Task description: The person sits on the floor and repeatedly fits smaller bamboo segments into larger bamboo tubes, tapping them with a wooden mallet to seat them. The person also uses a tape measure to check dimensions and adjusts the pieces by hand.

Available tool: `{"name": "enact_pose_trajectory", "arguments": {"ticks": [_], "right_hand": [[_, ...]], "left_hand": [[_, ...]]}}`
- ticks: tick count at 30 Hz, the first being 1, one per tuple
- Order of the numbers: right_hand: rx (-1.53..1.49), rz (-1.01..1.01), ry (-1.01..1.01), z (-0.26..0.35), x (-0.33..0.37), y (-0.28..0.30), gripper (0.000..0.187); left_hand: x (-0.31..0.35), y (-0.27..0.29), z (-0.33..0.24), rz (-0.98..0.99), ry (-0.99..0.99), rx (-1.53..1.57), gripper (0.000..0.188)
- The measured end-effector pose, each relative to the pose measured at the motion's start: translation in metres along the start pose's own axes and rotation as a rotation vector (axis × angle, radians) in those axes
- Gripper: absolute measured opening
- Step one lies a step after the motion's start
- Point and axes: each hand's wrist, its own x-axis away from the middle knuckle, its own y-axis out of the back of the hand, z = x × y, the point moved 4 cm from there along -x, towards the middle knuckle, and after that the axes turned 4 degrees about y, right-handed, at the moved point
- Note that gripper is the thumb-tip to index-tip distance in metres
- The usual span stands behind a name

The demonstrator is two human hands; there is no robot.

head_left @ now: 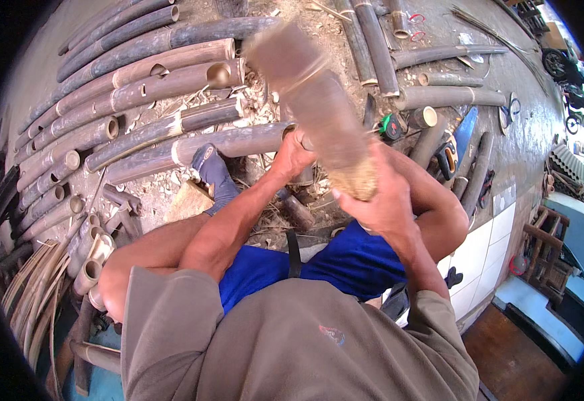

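A thick brown bamboo piece (322, 110) rises at a slant over the middle, smeared by motion, with one ring-like joint and a pale, rough lower end. My right hand (382, 200) is closed round that lower end. My left hand (295, 157) is closed just left of the piece, beside the end of a dark bamboo pole (232, 142) on the floor. What its fingers hold is hidden, and I cannot tell whether it touches the raised piece. Between my legs, a short brown piece (296, 212) lies among pale chips.
Several bamboo poles (151, 93) lie in rows at left, some with cut holes. At right are a green-and-black tape measure (391, 127), a saw (464, 134) with a blue blade, and more poles (455, 98). Split strips (35, 294) are bundled at lower left.
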Motion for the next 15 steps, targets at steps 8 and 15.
{"name": "enact_pose_trajectory", "arguments": {"ticks": [8, 15], "right_hand": [[-0.082, 0.029, -0.262, -0.025, 0.015, -0.006, 0.093], [-0.213, -0.116, -0.325, -0.038, 0.021, 0.008, 0.085]], "left_hand": [[-0.044, 0.047, -0.019, -0.415, 0.188, -0.135, 0.049], [-0.037, 0.02, -0.068, -0.413, -0.022, -0.102, 0.049]]}}
